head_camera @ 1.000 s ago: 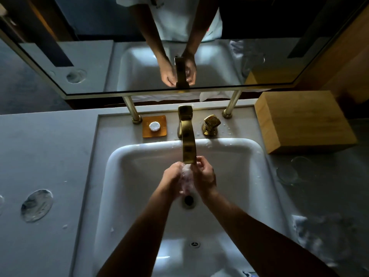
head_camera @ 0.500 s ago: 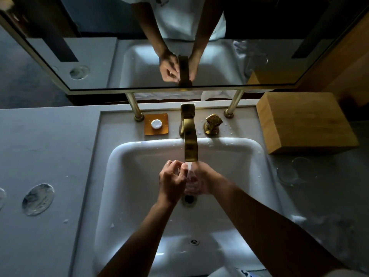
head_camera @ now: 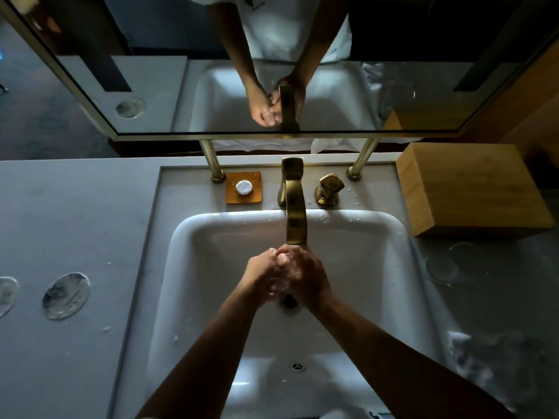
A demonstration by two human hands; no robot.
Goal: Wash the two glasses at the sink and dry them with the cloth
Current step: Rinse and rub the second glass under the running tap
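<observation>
Brass tap [head_camera: 295,219] at frame centre; both hands, left [head_camera: 263,278] & right [head_camera: 305,275], clasped beneath it, over sink [head_camera: 211,237]. Can't tell if they grip a glass. One glass [head_camera: 453,263] on bench [head_camera: 75,222], mid-right; cloth [head_camera: 496,361] lower right. Drying prob. all still to do.

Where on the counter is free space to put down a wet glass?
Free: counter left of the sink, behind the round marks. Crowded: right side, with wooden box, two glasses and cloth.

Clear glass [head_camera: 467,261] upright on counter, right of sink [head_camera: 193,267].
</observation>
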